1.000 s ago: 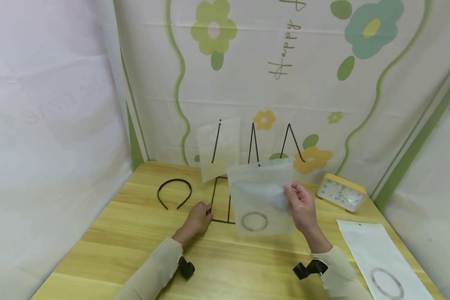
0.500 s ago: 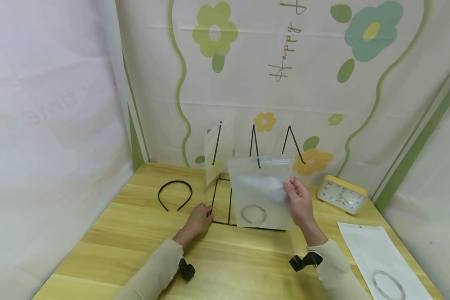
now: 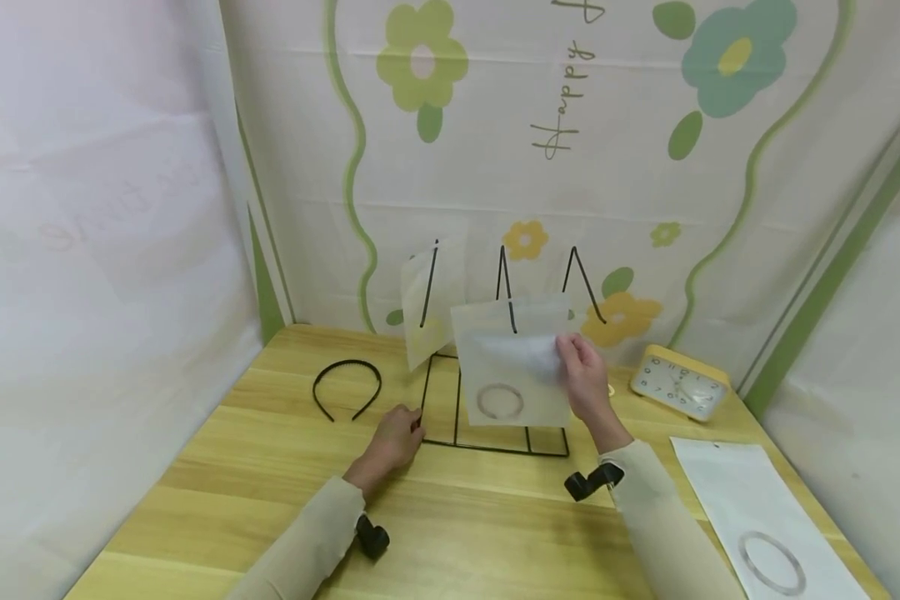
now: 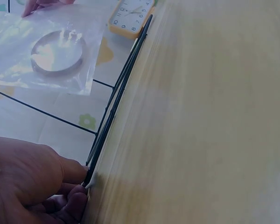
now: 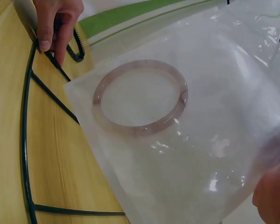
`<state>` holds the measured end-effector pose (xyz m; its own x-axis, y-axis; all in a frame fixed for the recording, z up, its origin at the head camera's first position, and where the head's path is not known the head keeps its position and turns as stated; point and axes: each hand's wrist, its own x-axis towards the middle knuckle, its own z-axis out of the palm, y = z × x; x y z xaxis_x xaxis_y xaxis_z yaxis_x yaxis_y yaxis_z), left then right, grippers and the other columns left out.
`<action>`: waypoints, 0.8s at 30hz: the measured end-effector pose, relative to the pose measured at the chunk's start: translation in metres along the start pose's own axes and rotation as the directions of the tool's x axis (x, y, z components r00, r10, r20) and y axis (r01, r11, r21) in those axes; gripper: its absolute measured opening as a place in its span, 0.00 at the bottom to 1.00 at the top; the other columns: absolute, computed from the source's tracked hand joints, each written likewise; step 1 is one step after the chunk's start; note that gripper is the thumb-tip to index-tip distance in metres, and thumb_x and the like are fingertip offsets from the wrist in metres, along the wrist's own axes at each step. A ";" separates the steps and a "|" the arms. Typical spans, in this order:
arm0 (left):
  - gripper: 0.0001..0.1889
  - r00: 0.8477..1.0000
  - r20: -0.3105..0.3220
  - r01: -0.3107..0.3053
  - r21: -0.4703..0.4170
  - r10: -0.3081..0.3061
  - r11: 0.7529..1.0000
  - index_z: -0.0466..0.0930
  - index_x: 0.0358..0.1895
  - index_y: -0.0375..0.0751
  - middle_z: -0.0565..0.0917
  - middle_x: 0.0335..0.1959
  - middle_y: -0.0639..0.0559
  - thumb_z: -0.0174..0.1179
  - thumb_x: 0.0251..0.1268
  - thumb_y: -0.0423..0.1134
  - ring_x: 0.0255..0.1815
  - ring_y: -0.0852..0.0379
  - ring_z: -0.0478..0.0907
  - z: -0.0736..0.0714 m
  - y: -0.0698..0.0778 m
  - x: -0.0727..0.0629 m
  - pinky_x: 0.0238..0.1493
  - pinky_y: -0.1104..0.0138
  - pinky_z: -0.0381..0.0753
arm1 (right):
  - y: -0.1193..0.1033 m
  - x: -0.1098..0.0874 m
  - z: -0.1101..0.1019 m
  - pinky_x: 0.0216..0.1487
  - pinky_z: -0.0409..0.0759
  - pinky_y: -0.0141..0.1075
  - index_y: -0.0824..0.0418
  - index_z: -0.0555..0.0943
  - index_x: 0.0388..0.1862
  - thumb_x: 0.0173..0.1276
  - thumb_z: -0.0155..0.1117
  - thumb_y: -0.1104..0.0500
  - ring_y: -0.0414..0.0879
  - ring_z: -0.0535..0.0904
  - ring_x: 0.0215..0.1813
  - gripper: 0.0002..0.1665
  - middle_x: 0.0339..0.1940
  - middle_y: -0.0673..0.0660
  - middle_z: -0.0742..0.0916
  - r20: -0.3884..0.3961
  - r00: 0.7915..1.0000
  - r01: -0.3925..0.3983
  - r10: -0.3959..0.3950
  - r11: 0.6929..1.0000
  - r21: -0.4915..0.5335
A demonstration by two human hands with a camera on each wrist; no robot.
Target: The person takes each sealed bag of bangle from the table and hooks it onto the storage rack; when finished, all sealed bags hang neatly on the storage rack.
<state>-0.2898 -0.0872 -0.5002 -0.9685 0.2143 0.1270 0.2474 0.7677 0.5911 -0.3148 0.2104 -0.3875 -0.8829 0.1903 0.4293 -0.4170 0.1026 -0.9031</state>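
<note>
A black wire rack (image 3: 495,451) with three upright hooks stands on the wooden table. My left hand (image 3: 393,437) pinches its front left corner. My right hand (image 3: 587,379) pinches the right edge of a clear zip bag (image 3: 487,354), with thumb and fingers at its upper part. Inside the bag lies a pinkish bangle (image 5: 161,125), near the lower edge. The tip of the middle hook (image 3: 514,331) shows in front of the bag's upper part; whether it passes through a hole cannot be seen. Another clear bag (image 3: 442,279) with something yellowish hangs at the left hook.
A black toothed headband (image 3: 346,362) lies left of the rack. At the back right stands a yellow alarm clock (image 3: 678,390). A long white sheet (image 3: 727,479) bearing a ring lies at the right edge. A printed curtain (image 3: 465,175) closes the back.
My right hand has moved left and back with the bangle's bag, baring more of the rack's front bar. The bag at the left hook has turned. My left hand stays at the corner.
</note>
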 end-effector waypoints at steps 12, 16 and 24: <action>0.22 1.000 -0.013 -0.023 0.000 0.023 1.000 0.73 0.62 0.25 0.79 0.45 0.38 0.59 0.69 0.33 0.29 0.56 0.68 -0.003 0.000 0.000 0.29 0.68 0.70 | 0.004 0.030 0.016 0.25 0.63 0.29 0.61 0.71 0.28 0.75 0.57 0.49 0.39 0.64 0.25 0.19 0.21 0.47 0.69 -0.040 0.994 -0.107 0.106 0.994 -0.016; 0.22 0.999 -0.023 -0.036 -0.006 0.036 0.999 0.73 0.62 0.24 0.79 0.45 0.37 0.59 0.68 0.32 0.28 0.56 0.68 -0.003 0.000 0.001 0.27 0.68 0.70 | 0.005 0.042 0.019 0.24 0.62 0.28 0.59 0.70 0.28 0.76 0.55 0.47 0.38 0.63 0.24 0.20 0.21 0.46 0.69 -0.018 0.994 -0.109 0.109 0.994 -0.030; 0.22 1.000 -0.009 -0.025 -0.029 0.025 0.999 0.72 0.62 0.24 0.79 0.48 0.35 0.58 0.69 0.32 0.27 0.57 0.68 -0.001 -0.001 -0.001 0.26 0.69 0.70 | 0.006 0.060 0.022 0.28 0.68 0.31 0.59 0.72 0.32 0.76 0.49 0.41 0.42 0.69 0.30 0.23 0.28 0.51 0.74 -0.036 0.984 -0.179 0.175 0.973 -0.145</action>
<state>-0.2894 -0.0884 -0.4998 -0.9622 0.2281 0.1491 0.2710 0.7442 0.6105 -0.3750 0.2007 -0.3678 -0.9340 0.2401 0.2645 -0.2168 0.2073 -0.9539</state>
